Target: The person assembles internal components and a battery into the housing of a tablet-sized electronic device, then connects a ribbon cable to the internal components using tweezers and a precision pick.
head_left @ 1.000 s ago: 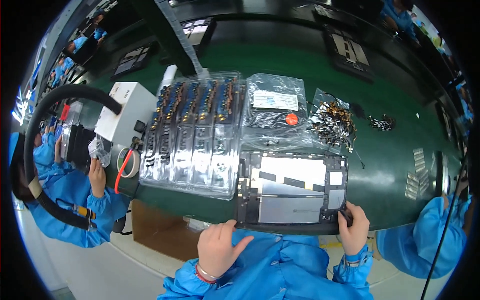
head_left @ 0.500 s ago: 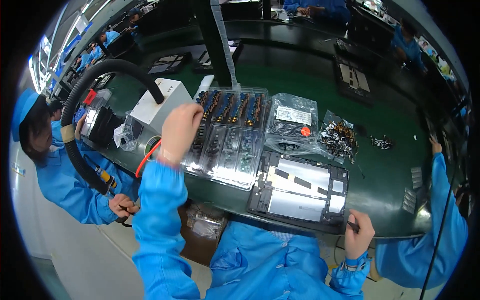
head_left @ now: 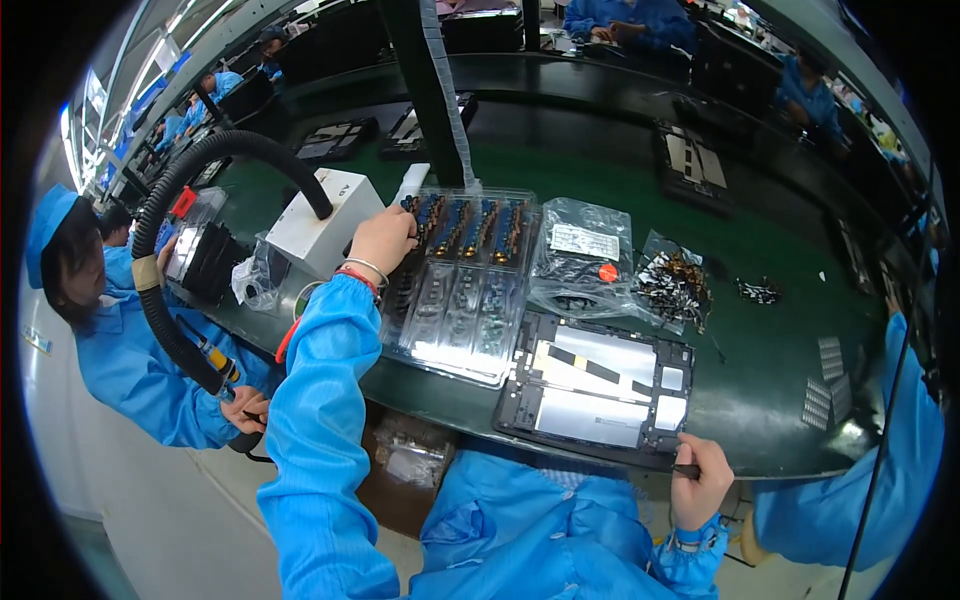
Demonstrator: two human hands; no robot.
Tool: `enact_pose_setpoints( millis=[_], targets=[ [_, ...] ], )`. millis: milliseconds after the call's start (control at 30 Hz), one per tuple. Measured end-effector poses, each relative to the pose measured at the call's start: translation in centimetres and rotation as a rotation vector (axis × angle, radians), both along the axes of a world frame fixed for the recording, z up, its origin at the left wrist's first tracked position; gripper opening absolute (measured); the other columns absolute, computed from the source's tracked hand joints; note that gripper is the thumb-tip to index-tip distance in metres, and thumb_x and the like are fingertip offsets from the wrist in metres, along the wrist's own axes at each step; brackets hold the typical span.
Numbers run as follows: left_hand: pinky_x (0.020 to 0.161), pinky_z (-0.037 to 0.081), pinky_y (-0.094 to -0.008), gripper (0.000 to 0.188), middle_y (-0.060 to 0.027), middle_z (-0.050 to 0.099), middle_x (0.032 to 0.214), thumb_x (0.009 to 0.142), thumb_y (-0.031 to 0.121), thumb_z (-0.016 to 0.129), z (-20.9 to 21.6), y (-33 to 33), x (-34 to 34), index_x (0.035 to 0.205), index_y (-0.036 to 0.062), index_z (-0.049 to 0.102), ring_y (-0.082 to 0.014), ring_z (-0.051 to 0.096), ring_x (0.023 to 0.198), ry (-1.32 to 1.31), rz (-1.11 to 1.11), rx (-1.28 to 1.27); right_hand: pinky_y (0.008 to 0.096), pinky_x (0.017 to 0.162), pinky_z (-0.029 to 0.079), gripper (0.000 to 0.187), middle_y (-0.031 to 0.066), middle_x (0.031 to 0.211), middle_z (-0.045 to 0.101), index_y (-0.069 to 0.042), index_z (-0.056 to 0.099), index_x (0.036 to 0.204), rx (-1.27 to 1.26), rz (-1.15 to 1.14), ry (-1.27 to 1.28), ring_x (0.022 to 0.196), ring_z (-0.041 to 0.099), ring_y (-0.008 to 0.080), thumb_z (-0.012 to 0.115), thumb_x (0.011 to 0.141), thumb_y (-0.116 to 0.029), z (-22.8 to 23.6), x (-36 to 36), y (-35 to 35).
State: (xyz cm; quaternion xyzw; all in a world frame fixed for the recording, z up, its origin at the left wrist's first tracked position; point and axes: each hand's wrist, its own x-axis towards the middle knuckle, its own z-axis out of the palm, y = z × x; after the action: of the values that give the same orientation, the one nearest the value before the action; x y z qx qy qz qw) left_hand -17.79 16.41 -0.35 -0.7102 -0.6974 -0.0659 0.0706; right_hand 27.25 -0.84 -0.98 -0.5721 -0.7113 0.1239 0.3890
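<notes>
Possibly, blue parts (head_left: 476,225) near upper centre could be dislodged if snagged by the left hand (head_left: 382,240), grip unclear; a dark object (head_left: 686,470) is held by the right hand (head_left: 708,481).

Electronics assembly shop, factory type. Reference: clear parts tray (head_left: 455,358). Opened tablet-like device (head_left: 603,390) right of it, loose cables (head_left: 673,287) further right, black flexible hose (head_left: 157,222) left, blue-smocked co-worker (head_left: 122,365) far left, similar devices (head_left: 694,164) beyond.

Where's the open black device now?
In the head view, the device lies right of centre at the near edge of the bench, between the tray and the right hand.
</notes>
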Motion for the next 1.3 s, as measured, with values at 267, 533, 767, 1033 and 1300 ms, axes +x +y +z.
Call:
enact_pose_setpoints(
  millis=[267,533,767,1033,1300],
  targets=[
    [0.071,0.048,-0.0374,0.012,-0.0128,0.058,0.085,0.073,0.010,0.066,0.6,-1.0,-0.3,0.080,0.0038,0.058,-0.0307,0.058,0.083,-0.080,0.037,0.065,0.0359,0.059,0.045,0.012,0.0137,0.072,0.060,0.000,0.062,0.082,0.046,0.062,-0.005,0.065,0.059,0.0302,0.058,0.072,0.000,-0.3,-1.3,0.3],
    [0.069,0.048,-0.0381,0.014,-0.0143,0.061,0.080,0.072,0.006,0.064,2.6,-3.5,2.1,0.084,0.0017,0.059,-0.0309,0.060,0.077,-0.599,-0.007,0.218,0.0359,0.060,0.045,0.010,0.0136,0.071,0.060,0.000,0.062,0.081,0.017,0.083,0.026,0.065,0.059,0.0304,0.058,0.072,-0.001,-1.0,-1.8,0.6],
    [0.074,0.046,-0.0396,0.012,-0.0142,0.059,0.084,0.075,0.005,0.059,2.4,-7.7,6.7,0.087,0.0033,0.061,-0.0322,0.056,0.083,-0.424,0.011,0.534,0.0360,0.059,0.044,0.008,0.0142,0.071,0.059,0.000,0.063,0.080,0.036,0.223,0.049,0.064,0.057,0.0309,0.059,0.073,-0.003,-1.7,-3.9,0.7],
    [0.072,0.047,-0.0367,0.020,-0.0102,0.057,0.086,0.071,0.001,0.064,5.3,-16.5,14.4,0.090,0.0035,0.060,-0.0279,0.057,0.081,-0.689,-0.140,0.596,0.0237,0.055,0.040,0.026,0.0128,0.077,0.062,0.006,0.061,0.089,-0.477,0.421,0.656,0.056,0.049,0.0116,0.049,0.089,-0.017,-2.4,-5.9,0.5],
    [0.061,0.046,-0.0286,0.022,-0.0048,0.058,0.088,0.068,0.009,0.061,3.3,-21.1,20.7,0.089,0.0050,0.063,-0.0183,0.058,0.075,-0.594,-0.466,0.554,0.0208,0.047,0.034,0.044,0.0081,0.067,0.055,0.009,0.054,0.096,-0.882,0.663,1.404,0.050,0.042,0.0086,0.051,0.090,-0.034,-2.0,-9.1,1.1]
  ],
)
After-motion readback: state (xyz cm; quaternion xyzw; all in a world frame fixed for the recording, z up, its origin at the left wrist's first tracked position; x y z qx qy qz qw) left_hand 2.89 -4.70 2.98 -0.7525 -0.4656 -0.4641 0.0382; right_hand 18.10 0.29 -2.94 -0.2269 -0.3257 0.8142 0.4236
